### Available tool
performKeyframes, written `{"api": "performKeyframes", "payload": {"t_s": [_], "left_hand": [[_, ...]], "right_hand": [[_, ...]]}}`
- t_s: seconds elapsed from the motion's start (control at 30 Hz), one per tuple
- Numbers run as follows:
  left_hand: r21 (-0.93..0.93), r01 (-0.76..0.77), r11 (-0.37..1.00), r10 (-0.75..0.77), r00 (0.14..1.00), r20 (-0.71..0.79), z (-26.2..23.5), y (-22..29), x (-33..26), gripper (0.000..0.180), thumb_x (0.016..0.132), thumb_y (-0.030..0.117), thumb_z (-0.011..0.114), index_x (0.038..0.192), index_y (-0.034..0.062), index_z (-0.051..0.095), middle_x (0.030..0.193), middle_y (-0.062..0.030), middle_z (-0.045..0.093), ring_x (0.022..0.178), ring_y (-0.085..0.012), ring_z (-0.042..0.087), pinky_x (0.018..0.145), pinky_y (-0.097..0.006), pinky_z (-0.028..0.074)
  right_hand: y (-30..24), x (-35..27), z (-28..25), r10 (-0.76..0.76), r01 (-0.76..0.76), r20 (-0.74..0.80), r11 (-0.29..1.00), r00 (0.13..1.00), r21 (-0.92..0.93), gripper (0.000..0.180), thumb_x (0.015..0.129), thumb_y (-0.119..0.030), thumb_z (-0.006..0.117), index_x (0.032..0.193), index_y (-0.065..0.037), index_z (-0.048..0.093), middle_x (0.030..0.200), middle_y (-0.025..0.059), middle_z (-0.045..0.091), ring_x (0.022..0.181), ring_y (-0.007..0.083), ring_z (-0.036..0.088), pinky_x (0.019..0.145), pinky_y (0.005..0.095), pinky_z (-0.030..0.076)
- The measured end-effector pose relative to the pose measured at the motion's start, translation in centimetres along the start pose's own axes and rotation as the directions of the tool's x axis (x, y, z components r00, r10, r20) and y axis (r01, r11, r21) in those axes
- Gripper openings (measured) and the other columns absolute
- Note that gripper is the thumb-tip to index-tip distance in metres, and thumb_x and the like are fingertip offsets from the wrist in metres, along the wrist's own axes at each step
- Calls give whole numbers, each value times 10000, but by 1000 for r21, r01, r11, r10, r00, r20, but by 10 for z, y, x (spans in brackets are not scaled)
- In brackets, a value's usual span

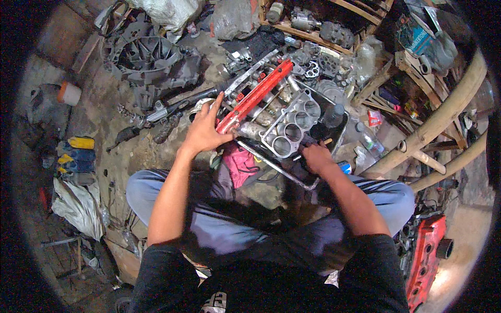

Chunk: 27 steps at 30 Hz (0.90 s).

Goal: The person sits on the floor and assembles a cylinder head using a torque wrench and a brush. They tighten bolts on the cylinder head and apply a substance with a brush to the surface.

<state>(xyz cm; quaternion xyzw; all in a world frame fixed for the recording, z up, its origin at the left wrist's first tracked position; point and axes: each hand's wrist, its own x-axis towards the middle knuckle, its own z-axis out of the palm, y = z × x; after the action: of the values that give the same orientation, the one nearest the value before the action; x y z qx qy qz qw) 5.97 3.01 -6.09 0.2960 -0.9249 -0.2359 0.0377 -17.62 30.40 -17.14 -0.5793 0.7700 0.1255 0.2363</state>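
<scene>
An intake manifold point(271, 112) with several round open throats lies tilted over a metal-rimmed tray point(276, 167) in front of me. Along it runs a red rail point(255, 96). My left hand point(204, 128) spans the rail's near left end, thumb on one side and fingers stretched along the other, gripping the manifold there. Beside the throats, over the tray's right part, my right hand point(317, 156) is closed, palm down. A thin tan stick end point(327, 141) shows by its fingers; what it holds is too dark to name. Pink cloth point(241, 166) lies under the tray's near left edge.
A large bell-shaped gearbox housing point(146, 57) sits far left. Small metal parts point(323, 62) crowd behind the manifold. A dark bottle point(334, 115) stands in the tray, a clear bottle point(371, 141) beyond it. Bamboo poles point(433, 120) and a red engine cover point(425, 261) occupy the right.
</scene>
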Motion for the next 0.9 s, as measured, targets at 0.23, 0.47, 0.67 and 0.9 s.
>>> {"api": "performKeyframes", "payload": {"t_s": [0.23, 0.47, 0.67, 0.9], "left_hand": [[32, 109, 994, -98, 967, -234, 14, -2, -15, 1137, 637, 368, 852, 1545, 16, 264, 1440, -308, 412, 1334, -476, 423, 1132, -492, 363], [19, 174, 985, -156, 924, -350, 27, 19, -34, 1108, 663, 316, 851, 1566, 83, 253, 1439, -305, 408, 1302, -478, 459, 1074, -486, 438], [16, 164, 986, -151, 939, -308, 30, 17, -28, 1201, 615, 215, 885, 1573, 79, 174, 1449, -345, 357, 1334, -508, 410, 1108, -498, 403], [-8, 149, 989, -148, 966, -214, 25, 5, -19, 1192, 569, 184, 894, 1537, 56, 210, 1427, -343, 341, 1336, -518, 385, 1132, -495, 376]], "right_hand": [[2, -4, 4, 5, -7, 16, 992, 1000, 122, 255, 877, -147, 597, 1084, -37, 699, 1113, 204, 704, 1113, 377, 658, 1001, 531, 490], [23, -1, -23, 33, -25, -17, 938, 999, 345, 418, 897, -315, 666, 1180, -8, 645, 1227, 251, 648, 1166, 412, 621, 975, 511, 514], [41, -44, -108, -64, 249, -386, 858, 920, 449, 492, 879, -296, 736, 1288, -46, 623, 1233, 233, 652, 1148, 380, 623, 1002, 428, 482], [50, -95, -183, 132, 190, -668, 902, 732, 387, 447, 875, -216, 733, 1276, -47, 634, 1209, 200, 672, 1107, 340, 643, 991, 420, 485]]}}
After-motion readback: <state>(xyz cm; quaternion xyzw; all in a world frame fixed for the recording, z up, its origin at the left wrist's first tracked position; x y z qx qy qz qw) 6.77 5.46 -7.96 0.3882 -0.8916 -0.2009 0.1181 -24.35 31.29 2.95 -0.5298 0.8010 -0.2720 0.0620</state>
